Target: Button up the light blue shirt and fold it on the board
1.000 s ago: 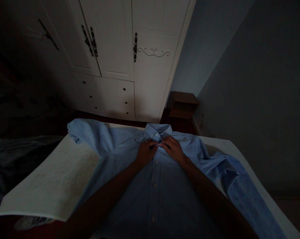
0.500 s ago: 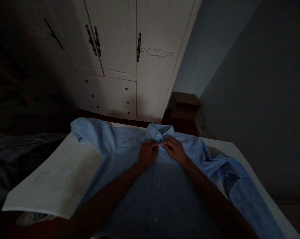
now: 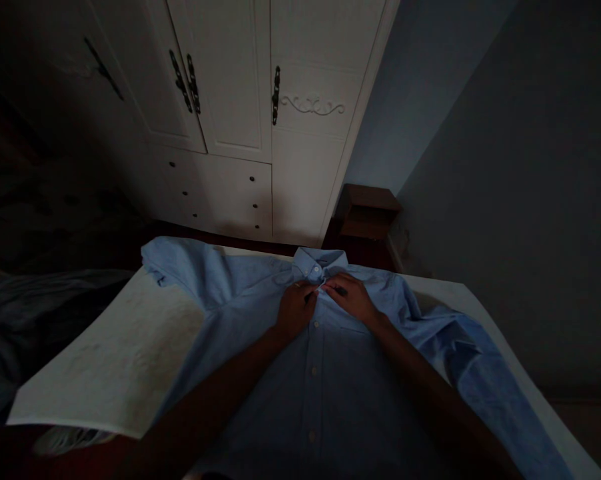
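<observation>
A light blue button-up shirt [image 3: 325, 393] lies face up on a white table [image 3: 115, 360], collar [image 3: 316, 261] away from me and sleeves spread to both sides. My left hand [image 3: 294, 309] and my right hand [image 3: 351, 297] meet just below the collar. Both pinch the shirt's front placket at the topmost button under the collar, fingers curled and closed on the cloth. A ring shows on a finger of my left hand. The room is dim, so the button itself is hard to make out.
A white wardrobe [image 3: 260, 120] with dark handles and small drawers stands behind the table. A brown wooden nightstand [image 3: 368, 212] sits to its right against a grey wall. Dark bedding [image 3: 25, 320] lies at the left.
Both hands stay pinched at the placket below the collar, shifting only slightly. The view has swayed a little.
</observation>
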Demonstrator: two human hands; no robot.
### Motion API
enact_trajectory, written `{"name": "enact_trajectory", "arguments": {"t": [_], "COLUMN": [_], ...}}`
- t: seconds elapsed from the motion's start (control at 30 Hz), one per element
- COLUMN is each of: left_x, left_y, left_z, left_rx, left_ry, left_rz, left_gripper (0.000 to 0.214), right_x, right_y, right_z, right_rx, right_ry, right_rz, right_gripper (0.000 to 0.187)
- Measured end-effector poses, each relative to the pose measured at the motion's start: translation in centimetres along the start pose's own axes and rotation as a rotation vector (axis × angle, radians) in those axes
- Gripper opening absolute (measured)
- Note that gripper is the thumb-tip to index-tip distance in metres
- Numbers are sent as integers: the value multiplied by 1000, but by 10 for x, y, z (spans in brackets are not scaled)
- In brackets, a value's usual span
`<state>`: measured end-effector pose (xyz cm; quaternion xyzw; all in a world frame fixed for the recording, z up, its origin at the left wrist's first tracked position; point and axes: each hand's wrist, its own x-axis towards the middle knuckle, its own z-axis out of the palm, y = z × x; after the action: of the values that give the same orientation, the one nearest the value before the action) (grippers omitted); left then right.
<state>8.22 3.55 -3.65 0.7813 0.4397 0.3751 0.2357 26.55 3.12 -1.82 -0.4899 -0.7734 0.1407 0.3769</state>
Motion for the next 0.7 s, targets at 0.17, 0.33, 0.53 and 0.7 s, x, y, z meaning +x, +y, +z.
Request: {"name": "enact_trajectory", "arguments": {"t": [0.17, 0.33, 0.53, 0.7], "left_x": [-1, -1, -1, -1], "left_y": [1, 2, 3, 1], "left_z": [0, 0, -1, -1], "left_rx": [-31, -37, -15, 4], "left_ry": [21, 30, 18, -4], "left_rz": [2, -1, 16, 32], "left_gripper": [23, 23, 23, 23], "right_x": [13, 15, 13, 12], "right_y": [-7, -17, -22, -18], "right_z": [-19, -17, -8, -3], "right_rx": [414, 648, 722, 721], "right_ry": [-317, -342, -282, -273], "right_rz": [449, 747, 853, 887], "right_gripper": [24, 30, 27, 26]}}
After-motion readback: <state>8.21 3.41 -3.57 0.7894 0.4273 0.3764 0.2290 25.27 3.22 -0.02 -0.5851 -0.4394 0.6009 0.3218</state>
